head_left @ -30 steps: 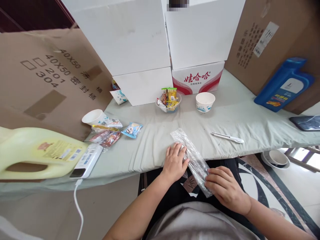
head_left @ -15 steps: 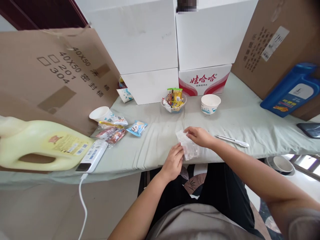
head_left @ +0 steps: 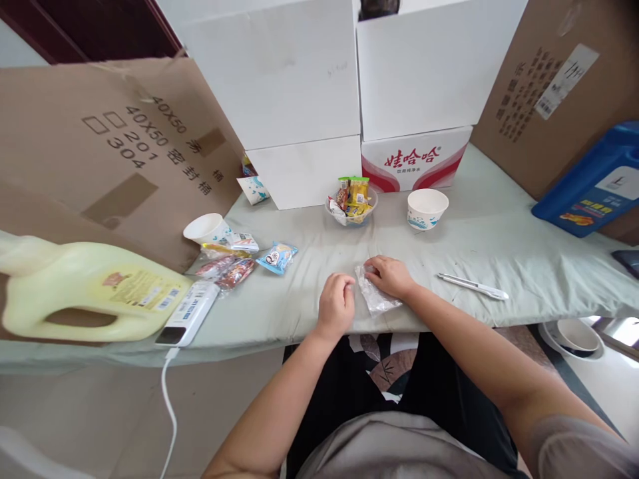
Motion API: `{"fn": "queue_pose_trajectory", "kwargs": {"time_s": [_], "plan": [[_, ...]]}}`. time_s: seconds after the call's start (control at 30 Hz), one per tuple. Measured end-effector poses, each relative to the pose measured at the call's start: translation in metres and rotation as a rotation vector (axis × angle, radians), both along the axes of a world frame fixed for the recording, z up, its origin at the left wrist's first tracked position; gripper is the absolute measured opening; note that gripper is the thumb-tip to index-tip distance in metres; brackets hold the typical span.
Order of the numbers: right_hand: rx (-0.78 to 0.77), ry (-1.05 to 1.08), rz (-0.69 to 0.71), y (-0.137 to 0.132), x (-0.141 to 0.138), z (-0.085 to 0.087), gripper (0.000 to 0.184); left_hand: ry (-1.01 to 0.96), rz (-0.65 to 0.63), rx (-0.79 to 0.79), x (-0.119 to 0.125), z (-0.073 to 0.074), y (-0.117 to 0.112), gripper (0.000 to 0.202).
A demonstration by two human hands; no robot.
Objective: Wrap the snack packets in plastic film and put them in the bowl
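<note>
A crumpled clear plastic bag (head_left: pixel 374 296) lies flat near the table's front edge. My right hand (head_left: pixel 393 276) rests over its upper right part, fingers curled and pressed onto the plastic. Just left of the bag, and apart from it, my left hand (head_left: pixel 335 305) is raised with its fingers curled in; nothing shows in them. A white pen-like tool (head_left: pixel 473 286) lies on the cloth to the right of my right hand.
Behind stand a clear bowl of snack packets (head_left: pixel 353 216), a white paper bowl (head_left: pixel 427 209) and white boxes (head_left: pixel 304 173). At left are a blue snack packet (head_left: pixel 277 257), a tipped paper cup (head_left: pixel 206 228), a power bank (head_left: pixel 192 313) and a yellow jug (head_left: pixel 100 286). A blue bottle (head_left: pixel 589 183) stands right.
My left hand has let go of the plastic bag and moved slightly left, its fingers curling. My right hand stays on the bag, which now lies flatter. The view has shifted slightly.
</note>
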State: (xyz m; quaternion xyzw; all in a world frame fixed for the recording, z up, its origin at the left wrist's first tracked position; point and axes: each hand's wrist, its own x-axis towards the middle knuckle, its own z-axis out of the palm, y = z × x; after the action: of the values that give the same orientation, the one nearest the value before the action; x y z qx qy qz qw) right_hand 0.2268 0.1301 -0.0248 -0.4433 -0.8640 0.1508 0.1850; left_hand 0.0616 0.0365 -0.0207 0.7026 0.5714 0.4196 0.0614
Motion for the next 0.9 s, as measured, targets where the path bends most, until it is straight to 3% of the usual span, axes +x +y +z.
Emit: {"fn": "queue_pose_trajectory", "kwargs": {"time_s": [0.13,0.2,0.37,0.43,0.53,0.57,0.67,0.73,0.9], "plan": [[0.013,-0.008,-0.003,0.0,-0.001,-0.003,0.026,0.193,-0.243,-0.063,0.001,0.001,0.033,0.02],[0.032,0.0,-0.033,0.003,0.002,-0.005,0.026,0.261,-0.267,-0.084,0.002,-0.006,0.041,0.018],[0.245,0.172,-0.337,0.004,0.018,0.008,0.025,0.277,-0.257,-0.065,0.001,-0.018,0.042,0.015],[0.329,0.195,-0.2,-0.01,0.025,0.015,0.027,0.279,-0.262,-0.067,0.0,-0.019,0.04,0.013],[0.375,0.029,0.26,-0.051,0.034,0.011,0.04,0.3,-0.254,-0.076,0.0,-0.018,0.04,0.02],[0.379,-0.047,0.328,-0.066,0.038,0.005,0.05,0.315,-0.252,-0.078,0.001,-0.018,0.04,0.023],[0.373,-0.199,0.279,-0.106,0.052,-0.018,0.072,0.364,-0.262,-0.089,0.002,-0.017,0.04,0.027],[0.355,-0.237,0.211,-0.122,0.059,-0.028,0.074,0.382,-0.265,-0.098,0.003,-0.016,0.04,0.028],[0.335,-0.163,0.105,-0.123,0.063,-0.02,0.059,0.382,-0.272,-0.103,0.002,-0.015,0.038,0.03]]}}
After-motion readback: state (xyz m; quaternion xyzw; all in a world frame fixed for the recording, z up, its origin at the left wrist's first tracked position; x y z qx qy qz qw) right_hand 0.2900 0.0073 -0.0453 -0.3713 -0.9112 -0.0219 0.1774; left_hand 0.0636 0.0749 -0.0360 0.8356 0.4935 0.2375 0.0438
